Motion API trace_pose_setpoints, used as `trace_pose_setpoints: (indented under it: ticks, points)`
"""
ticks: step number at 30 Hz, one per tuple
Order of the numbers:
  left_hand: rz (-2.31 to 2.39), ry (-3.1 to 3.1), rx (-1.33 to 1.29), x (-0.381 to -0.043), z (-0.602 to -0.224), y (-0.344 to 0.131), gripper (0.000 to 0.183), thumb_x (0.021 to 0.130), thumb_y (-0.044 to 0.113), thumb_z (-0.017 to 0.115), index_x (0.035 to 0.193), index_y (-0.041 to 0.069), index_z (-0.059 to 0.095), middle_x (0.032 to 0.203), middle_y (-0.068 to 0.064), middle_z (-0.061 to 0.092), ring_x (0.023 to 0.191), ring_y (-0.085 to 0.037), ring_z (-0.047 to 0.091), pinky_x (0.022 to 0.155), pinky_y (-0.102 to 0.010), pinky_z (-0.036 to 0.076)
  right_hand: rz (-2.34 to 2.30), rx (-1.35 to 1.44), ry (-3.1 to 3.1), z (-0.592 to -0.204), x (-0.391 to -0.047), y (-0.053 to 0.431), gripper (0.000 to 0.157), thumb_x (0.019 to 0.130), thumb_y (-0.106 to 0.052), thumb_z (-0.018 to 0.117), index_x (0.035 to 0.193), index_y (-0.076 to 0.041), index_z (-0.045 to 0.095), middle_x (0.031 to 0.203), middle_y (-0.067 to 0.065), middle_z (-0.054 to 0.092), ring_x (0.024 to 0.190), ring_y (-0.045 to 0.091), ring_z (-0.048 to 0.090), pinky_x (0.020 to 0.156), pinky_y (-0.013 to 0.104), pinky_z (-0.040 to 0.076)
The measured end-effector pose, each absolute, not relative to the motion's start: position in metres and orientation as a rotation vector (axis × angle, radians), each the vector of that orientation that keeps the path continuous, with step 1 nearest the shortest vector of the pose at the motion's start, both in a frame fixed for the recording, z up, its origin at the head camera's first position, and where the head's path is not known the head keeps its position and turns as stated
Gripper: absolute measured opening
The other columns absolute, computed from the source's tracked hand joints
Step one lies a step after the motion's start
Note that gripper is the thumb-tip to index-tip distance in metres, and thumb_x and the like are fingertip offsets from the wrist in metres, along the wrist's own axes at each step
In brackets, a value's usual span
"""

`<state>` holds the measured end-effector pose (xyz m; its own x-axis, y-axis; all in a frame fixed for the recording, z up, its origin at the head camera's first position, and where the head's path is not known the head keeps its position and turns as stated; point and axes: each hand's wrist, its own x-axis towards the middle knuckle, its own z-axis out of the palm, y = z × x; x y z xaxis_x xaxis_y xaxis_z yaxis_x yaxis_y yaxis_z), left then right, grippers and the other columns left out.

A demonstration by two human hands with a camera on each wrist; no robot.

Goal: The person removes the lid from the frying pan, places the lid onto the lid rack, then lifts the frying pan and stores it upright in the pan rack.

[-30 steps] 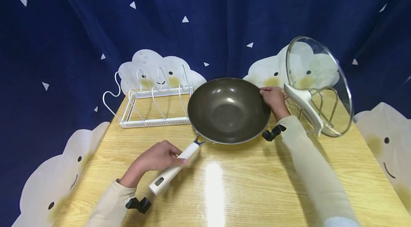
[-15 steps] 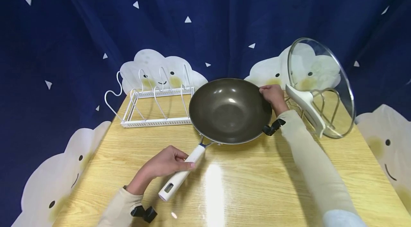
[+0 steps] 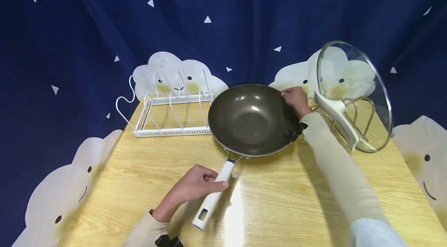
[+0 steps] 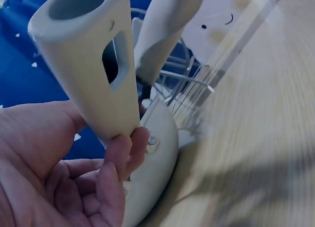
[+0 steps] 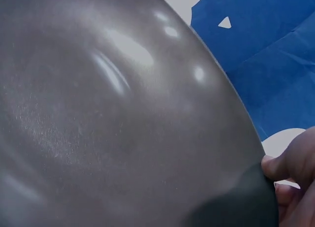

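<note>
A dark wok point(image 3: 251, 121) with a cream handle point(image 3: 213, 199) is at the middle of the table, its hollow side facing me. My left hand point(image 3: 199, 183) pinches the handle between thumb and fingers; the left wrist view shows the handle's slotted end point(image 4: 88, 49) above the fingertips. My right hand point(image 3: 296, 99) grips the rim at the upper right, and in the right wrist view the thumb point(image 5: 275, 167) lies over that rim. Whether the wok's underside touches the table is hidden in the head view.
Left of the wok stands a white wire rack point(image 3: 174, 132). On the right, a glass lid point(image 3: 366, 84) with a white handle point(image 3: 336, 117) stands upright in a metal wire rack point(image 3: 370, 117). A dark blue curtain point(image 3: 223, 6) with clouds hangs behind the wooden table point(image 3: 286, 200).
The handle has swung to the right and towards me in my left hand, so the wok has turned slightly. My right hand stays on the rim. Both racks and the lid stay put.
</note>
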<state>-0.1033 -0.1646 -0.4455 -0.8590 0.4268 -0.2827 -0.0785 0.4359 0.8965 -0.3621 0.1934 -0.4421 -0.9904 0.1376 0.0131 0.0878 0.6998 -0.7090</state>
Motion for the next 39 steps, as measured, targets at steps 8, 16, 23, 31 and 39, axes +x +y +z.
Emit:
trace_pose_setpoints:
  ticks: [8,16,23,31,39]
  points:
    - [1.520,2.133,0.270,-0.099,-0.448,-0.144,0.033,0.089,0.032,0.080,0.074,0.008,0.062,0.055,0.008,0.037,0.050,-0.007,0.031,0.047,-0.021,0.026,1.187,-0.131,-2.845,-0.440,-0.376,0.191,0.032,0.100,-0.018,0.057,0.118,0.002,0.074,0.124,0.020,0.069,0.111,0.039,0.063,0.091,0.045,0.049]
    - [1.604,2.045,0.205,-0.097,-0.452,-0.125,0.028,0.091,0.026,0.079,0.085,0.001,0.069,0.059,0.003,0.053,0.053,-0.012,0.052,0.054,-0.026,0.047,1.204,-0.100,-2.902,-0.435,-0.387,0.189,0.034,0.100,-0.020,0.057,0.122,0.000,0.072,0.129,0.020,0.067,0.111,0.036,0.061,0.089,0.040,0.049]
    - [1.655,2.018,0.173,-0.095,-0.455,-0.110,0.030,0.091,0.026,0.080,0.079,0.004,0.064,0.057,0.002,0.052,0.051,-0.011,0.055,0.052,-0.024,0.050,1.219,-0.117,-2.928,-0.432,-0.395,0.186,0.036,0.100,-0.023,0.057,0.125,-0.001,0.070,0.133,0.021,0.064,0.114,0.037,0.060,0.092,0.041,0.049]
    - [1.751,1.925,0.144,-0.091,-0.459,-0.093,0.026,0.092,0.023,0.078,0.086,0.000,0.068,0.062,-0.003,0.064,0.051,-0.010,0.060,0.049,-0.023,0.052,1.160,-0.078,-2.947,-0.434,-0.404,0.183,0.036,0.100,-0.025,0.056,0.126,-0.004,0.071,0.135,0.020,0.063,0.120,0.040,0.058,0.099,0.046,0.048]
    - [1.775,1.901,0.163,-0.089,-0.466,-0.086,0.027,0.092,0.025,0.079,0.087,0.000,0.070,0.068,-0.007,0.071,0.053,-0.013,0.065,0.052,-0.031,0.057,1.225,-0.059,-2.926,-0.441,-0.410,0.185,0.038,0.100,-0.026,0.058,0.126,-0.001,0.069,0.135,0.021,0.063,0.118,0.038,0.059,0.098,0.044,0.048]
